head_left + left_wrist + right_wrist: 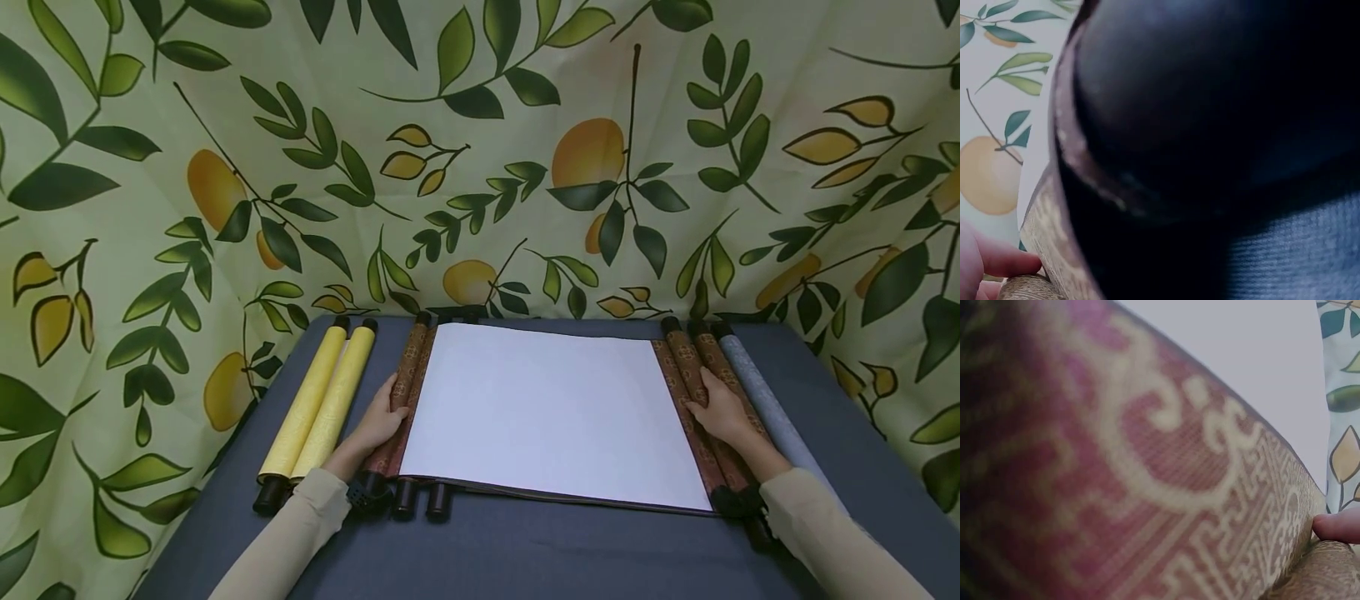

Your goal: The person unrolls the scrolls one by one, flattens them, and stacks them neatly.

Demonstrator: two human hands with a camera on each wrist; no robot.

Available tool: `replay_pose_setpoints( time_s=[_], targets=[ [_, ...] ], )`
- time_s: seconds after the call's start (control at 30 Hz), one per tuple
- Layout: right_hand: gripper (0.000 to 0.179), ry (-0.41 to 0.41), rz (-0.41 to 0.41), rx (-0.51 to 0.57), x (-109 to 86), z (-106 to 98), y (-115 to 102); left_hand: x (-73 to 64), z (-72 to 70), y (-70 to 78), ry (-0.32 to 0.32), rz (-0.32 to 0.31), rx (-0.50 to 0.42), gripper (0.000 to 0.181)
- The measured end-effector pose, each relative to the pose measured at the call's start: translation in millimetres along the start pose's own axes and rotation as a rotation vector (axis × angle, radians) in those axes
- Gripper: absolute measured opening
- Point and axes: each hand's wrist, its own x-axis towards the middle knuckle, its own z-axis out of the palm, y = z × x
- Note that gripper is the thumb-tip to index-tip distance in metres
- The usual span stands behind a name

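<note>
The scroll (547, 408) spreads its white sheet across lower centre, long axis left to right; left hand (380, 419) and right hand (723, 408) grasp its brown end rolls (411, 354). Yellow scrolls (303, 408) lie lower left, a blue scroll (768, 400) lower right. A dark form (1179, 106), probably a knob, blocks the left wrist view.

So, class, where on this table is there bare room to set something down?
Bare cloth shows on the near side of the white sheet, between the sleeves, and right of the blue roll. It is crowded around the left hand and right hand, among the patterned rolls.
</note>
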Motion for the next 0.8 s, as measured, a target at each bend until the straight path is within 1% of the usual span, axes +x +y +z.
replay_pose_setpoints(
  time_s=[0.1, 0.33, 0.53, 0.67, 0.8],
  targets=[
    [0.074, -0.012, 0.008, -0.004, 0.0, -1, 0, -0.4, 2.2, -0.5, 0.006, 0.002, -0.018, 0.071],
    [0.075, -0.040, -0.001, -0.002, 1.1, -4, 1, -0.3, 2.2, -0.6, 0.009, -0.039, -0.039, 0.070],
    [0.075, -0.088, 0.030, -0.022, -0.7, -12, -3, -1.5, 0.8, 0.8, 0.027, -0.050, -0.008, 0.068],
    [0.073, -0.107, 0.043, -0.051, -3.9, -17, -8, -4.1, -3.1, 3.4, 0.008, -0.033, 0.005, 0.065],
    [0.071, -0.100, 0.050, -0.081, -8.3, -20, -16, -8.9, -13.7, 7.9, -0.034, -0.021, 0.033, 0.063]
  ],
)
